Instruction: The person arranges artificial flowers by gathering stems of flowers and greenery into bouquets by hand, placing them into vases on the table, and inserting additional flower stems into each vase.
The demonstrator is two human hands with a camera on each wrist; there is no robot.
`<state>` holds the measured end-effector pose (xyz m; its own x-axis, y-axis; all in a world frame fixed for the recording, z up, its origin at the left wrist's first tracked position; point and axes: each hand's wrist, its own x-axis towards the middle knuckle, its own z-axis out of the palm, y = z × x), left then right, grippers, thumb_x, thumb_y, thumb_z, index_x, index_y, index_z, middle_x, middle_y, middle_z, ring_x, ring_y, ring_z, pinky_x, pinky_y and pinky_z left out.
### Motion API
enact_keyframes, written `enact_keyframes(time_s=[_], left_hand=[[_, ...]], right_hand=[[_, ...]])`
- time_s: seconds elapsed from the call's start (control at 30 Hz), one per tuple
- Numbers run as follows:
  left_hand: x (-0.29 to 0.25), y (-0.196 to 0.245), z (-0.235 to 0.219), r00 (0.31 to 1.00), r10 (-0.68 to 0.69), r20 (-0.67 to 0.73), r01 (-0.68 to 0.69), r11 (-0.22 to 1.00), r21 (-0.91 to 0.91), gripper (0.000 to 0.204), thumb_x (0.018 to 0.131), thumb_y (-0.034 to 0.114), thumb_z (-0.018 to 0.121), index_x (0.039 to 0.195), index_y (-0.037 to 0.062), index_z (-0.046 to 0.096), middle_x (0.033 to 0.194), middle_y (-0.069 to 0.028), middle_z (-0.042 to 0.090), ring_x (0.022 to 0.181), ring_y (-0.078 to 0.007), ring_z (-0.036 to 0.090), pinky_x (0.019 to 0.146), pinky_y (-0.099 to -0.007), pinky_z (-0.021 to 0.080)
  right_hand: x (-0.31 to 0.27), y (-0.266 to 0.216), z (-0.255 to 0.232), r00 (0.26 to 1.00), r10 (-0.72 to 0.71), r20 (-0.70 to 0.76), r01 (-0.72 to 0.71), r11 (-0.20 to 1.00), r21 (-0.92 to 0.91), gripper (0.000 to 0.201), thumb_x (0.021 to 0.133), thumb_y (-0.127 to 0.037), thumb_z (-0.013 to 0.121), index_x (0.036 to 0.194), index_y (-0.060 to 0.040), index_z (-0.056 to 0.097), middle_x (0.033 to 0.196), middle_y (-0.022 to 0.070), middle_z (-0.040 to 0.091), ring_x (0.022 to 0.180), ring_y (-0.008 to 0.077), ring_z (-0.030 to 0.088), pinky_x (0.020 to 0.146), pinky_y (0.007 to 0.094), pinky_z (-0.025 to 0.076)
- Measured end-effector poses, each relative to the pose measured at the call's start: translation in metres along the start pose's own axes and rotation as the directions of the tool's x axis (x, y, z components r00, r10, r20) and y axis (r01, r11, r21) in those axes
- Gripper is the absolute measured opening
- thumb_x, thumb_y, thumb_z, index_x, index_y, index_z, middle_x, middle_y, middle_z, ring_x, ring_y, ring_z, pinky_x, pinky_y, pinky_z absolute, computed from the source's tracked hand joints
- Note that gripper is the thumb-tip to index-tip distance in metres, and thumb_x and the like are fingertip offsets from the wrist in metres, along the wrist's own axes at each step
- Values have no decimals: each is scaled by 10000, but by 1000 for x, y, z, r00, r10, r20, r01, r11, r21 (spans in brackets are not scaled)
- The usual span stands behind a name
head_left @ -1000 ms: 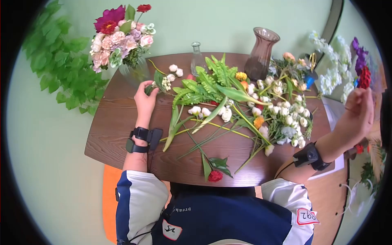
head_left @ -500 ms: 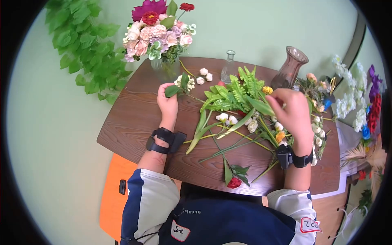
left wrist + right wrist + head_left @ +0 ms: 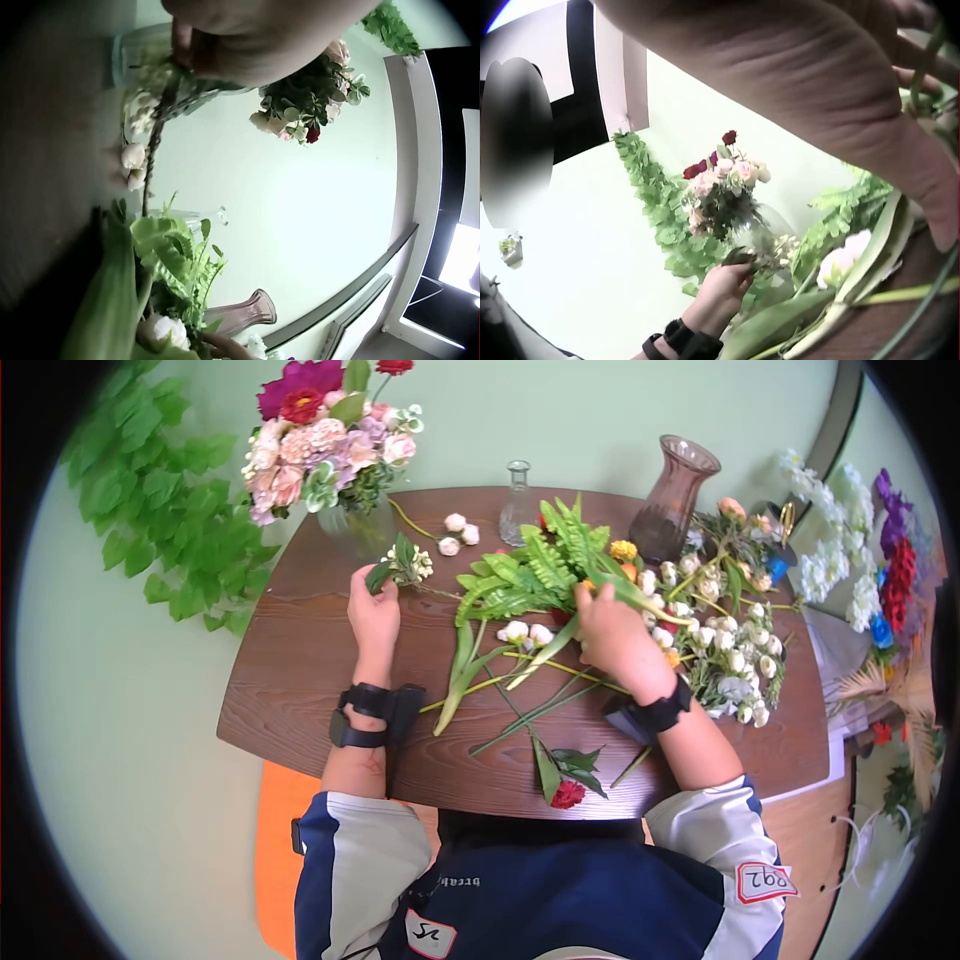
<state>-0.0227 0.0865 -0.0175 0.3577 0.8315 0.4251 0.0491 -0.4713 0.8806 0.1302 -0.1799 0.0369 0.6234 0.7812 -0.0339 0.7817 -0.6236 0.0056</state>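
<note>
My left hand (image 3: 373, 618) pinches a sprig of small white berries (image 3: 412, 565) with dark green leaves over the table's left side. Its brown stem (image 3: 152, 161) runs toward the fern in the left wrist view. My right hand (image 3: 625, 642) reaches into the middle of the flower pile, its fingertips at the base of the bright green fern (image 3: 525, 575) beside long pale green leaves. Green stems (image 3: 930, 56) show by its fingers in the right wrist view; I cannot tell whether it grips them. White ranunculus-like blooms (image 3: 525, 633) lie just left of that hand.
On the dark wooden table (image 3: 300, 690), a glass vase of mixed flowers (image 3: 325, 450) stands back left. A small clear bottle (image 3: 517, 510) and a mauve vase (image 3: 672, 495) stand behind the pile. White flowers (image 3: 735, 650) spread right; a red carnation (image 3: 568, 794) lies near the front edge.
My right hand has come in from beyond the table's right side, across the white flowers, to the fern's base. My left hand keeps the berry sprig in about the same place.
</note>
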Motion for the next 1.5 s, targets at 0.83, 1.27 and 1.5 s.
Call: enact_keyframes(time_s=[0.83, 1.27, 1.5], left_hand=[[-1, -16, 8, 996, 57, 63, -60, 997, 43, 400, 768, 28, 622, 1136, -33, 479, 1049, -101, 581, 895, -157, 567, 774, -262, 454], [2, -10, 4, 995, -98, -35, 83, 952, -296, 140, 889, 63, 518, 1018, 10, 521, 771, -19, 554, 581, -54, 492, 528, -185, 398], [-8, 7, 9, 969, -199, 147, 229, 946, -230, 120, 898, 124, 532, 822, 42, 574, 590, 36, 460, 469, -38, 406, 454, -187, 358]], right_hand=[[-13, 4, -47, 670, -46, -741, 478, 790, 383, 127, 735, 76, 552, 834, 8, 594, 854, 137, 551, 738, 332, 574, 630, 381, 465], [-38, -25, -36, 977, -188, -102, 208, 946, 247, 434, 724, -173, 714, 1039, 25, 491, 985, 180, 545, 819, 322, 611, 682, 387, 518], [-13, -37, 20, 972, -231, -53, 236, 932, 276, 588, 637, -87, 743, 1120, 22, 424, 931, 213, 572, 788, 348, 616, 642, 377, 517]])
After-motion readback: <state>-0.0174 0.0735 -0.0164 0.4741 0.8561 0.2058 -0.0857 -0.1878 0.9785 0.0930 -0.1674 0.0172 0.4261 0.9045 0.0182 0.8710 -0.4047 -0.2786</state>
